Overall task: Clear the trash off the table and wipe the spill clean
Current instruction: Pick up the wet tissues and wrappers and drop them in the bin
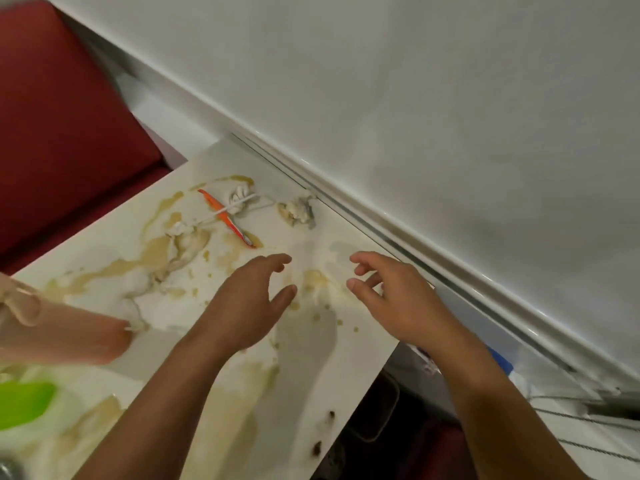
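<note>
A white table [346, 237] is smeared with a brownish-yellow spill [152, 258] across most of its top. Trash lies at its far end: an orange wrapper [225, 218], a white stick [228, 207] crossing it, a crumpled tissue [298, 210] near the wall, and soggy tissue [183, 251] in the spill. My left hand [249, 299] and my right hand [391, 299] hover over the table's middle, fingers loosely spread, holding nothing. Both are short of the trash.
A red seat [65, 133] stands beyond the table's left edge. A white wall and sill [450, 133] run along the right. A beige soft object [59, 334] and a green thing [24, 400] sit at the near left. Dark floor items [374, 410] lie below the table's right edge.
</note>
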